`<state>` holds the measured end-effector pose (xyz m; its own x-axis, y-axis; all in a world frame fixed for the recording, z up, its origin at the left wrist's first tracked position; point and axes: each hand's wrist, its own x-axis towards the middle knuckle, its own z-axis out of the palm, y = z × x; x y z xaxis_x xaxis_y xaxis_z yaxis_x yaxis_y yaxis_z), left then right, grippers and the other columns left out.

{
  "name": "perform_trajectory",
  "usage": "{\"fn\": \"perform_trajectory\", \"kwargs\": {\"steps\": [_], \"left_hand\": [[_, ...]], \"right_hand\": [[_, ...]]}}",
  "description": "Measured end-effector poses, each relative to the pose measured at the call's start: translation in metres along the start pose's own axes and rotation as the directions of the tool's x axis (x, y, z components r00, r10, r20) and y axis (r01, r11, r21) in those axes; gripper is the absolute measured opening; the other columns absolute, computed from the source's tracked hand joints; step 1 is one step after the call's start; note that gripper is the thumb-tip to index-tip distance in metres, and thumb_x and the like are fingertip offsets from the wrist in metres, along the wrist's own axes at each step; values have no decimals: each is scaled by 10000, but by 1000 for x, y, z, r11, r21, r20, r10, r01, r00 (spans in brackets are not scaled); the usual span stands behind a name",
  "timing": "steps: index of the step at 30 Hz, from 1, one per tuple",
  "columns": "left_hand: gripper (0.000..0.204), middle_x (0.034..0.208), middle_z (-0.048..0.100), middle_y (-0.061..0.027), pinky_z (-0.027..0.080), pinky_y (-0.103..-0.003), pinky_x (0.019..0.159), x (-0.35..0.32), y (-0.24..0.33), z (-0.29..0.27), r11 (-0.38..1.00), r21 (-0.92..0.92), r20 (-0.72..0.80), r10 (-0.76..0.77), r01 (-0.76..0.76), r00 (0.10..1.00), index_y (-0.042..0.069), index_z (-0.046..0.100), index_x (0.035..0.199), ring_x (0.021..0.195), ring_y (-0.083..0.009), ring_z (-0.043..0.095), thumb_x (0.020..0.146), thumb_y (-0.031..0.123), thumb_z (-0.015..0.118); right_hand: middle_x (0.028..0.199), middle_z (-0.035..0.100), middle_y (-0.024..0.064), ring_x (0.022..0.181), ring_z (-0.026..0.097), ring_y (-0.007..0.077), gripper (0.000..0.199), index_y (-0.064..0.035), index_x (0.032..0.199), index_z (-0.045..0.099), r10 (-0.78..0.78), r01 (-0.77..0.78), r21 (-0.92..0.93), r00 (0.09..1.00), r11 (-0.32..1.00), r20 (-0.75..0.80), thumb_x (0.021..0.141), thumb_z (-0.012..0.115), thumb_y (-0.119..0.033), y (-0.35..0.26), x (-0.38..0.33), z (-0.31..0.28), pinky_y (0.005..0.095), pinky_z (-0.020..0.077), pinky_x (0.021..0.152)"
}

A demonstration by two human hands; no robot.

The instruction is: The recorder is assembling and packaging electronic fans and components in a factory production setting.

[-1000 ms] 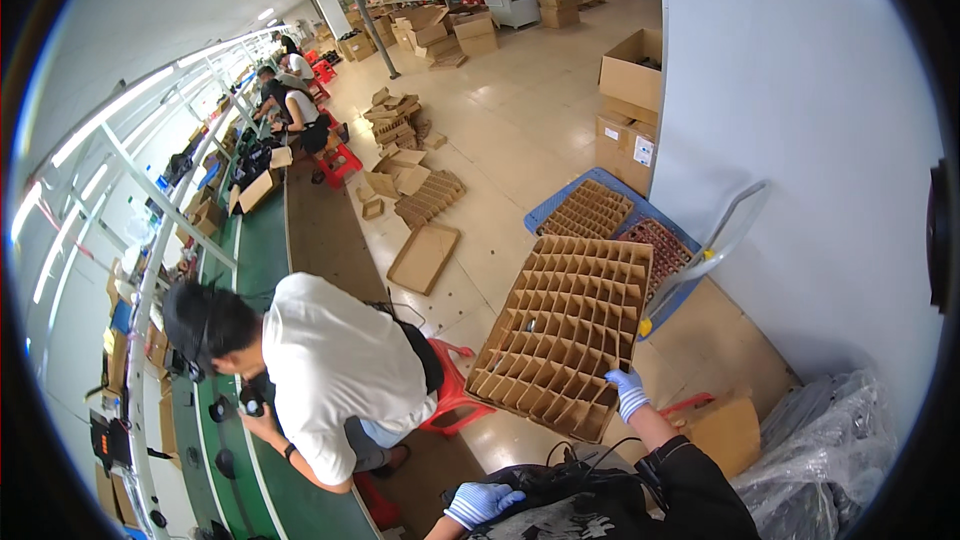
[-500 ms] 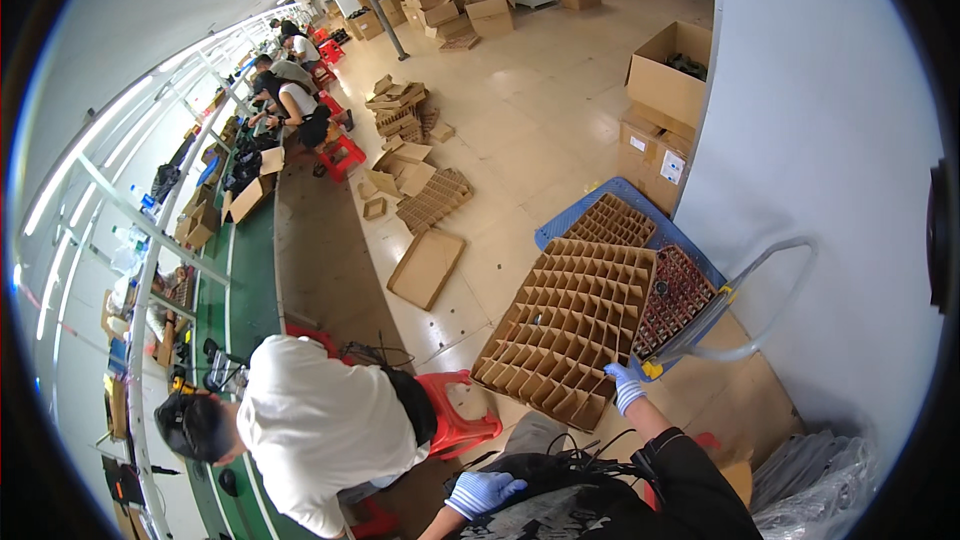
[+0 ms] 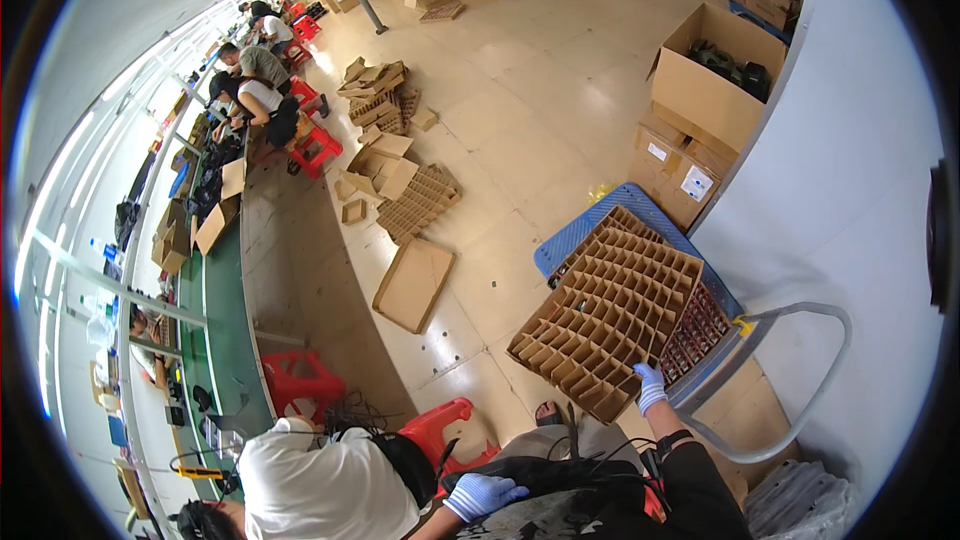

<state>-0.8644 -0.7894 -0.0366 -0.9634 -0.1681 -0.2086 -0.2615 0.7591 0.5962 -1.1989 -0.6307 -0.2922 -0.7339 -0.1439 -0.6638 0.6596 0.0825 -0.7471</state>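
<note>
1. Cardboard divider grid (image 3: 610, 315): raised and tilted above the blue cart (image 3: 575, 240).
2. Right hand (image 3: 650, 387): grip pinching the grid's near corner; carrying step, apparently.
3. Left hand (image 3: 482, 495): free, fingers loosely spread, well below the cart; supporting the grid seems advisable.

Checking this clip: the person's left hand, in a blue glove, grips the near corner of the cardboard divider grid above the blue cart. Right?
Not quite. In the head view it is the right hand whose grip is on the cardboard divider grid above the blue cart. The left hand holds nothing.
</note>
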Motion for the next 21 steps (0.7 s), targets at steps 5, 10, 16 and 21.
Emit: {"fn": "perform_trajectory", "kwargs": {"steps": [5, 10, 16, 21], "left_hand": [[419, 469, 477, -81, 388, -379, 371, 69, -1, -26, 996, 29, 81, 83, -86, 993, 117, 541, 585, 386, -269, 497, 850, 442, 564], [272, 568, 518, -79, 414, -353, 444, 92, 3, -53, 999, 46, 71, -17, 13, 997, 111, 563, 648, 490, -248, 533, 801, 322, 640], [145, 599, 563, -75, 424, -364, 454, 135, -4, -69, 999, 27, 91, -43, 41, 995, 126, 615, 680, 500, -252, 553, 796, 203, 653], [91, 635, 579, -84, 441, -369, 476, 203, -14, -64, 996, -87, 271, 58, -35, 961, 123, 638, 738, 522, -257, 566, 802, 187, 640]], "right_hand": [[1088, 588, 139, 891, 560, 219, 692, 64, 1240, 460, 23, -16, 120, 998, 993, -63, 621, 711, -116, 21, 104, -12, 330, 467, 778], [987, 613, 68, 841, 564, 180, 515, -13, 1172, 516, -31, 28, -50, 998, 998, -57, 681, 663, -70, -67, 91, 63, 312, 455, 756], [989, 629, 125, 879, 594, 213, 503, 16, 1102, 539, -31, 30, 167, 1000, 985, 4, 664, 732, -140, -78, 147, 80, 331, 472, 797], [1202, 570, 175, 1102, 548, 285, 678, 28, 1237, 460, -35, -36, -166, 914, 985, -405, 706, 738, -291, 19, 216, -17, 342, 419, 929]]}}
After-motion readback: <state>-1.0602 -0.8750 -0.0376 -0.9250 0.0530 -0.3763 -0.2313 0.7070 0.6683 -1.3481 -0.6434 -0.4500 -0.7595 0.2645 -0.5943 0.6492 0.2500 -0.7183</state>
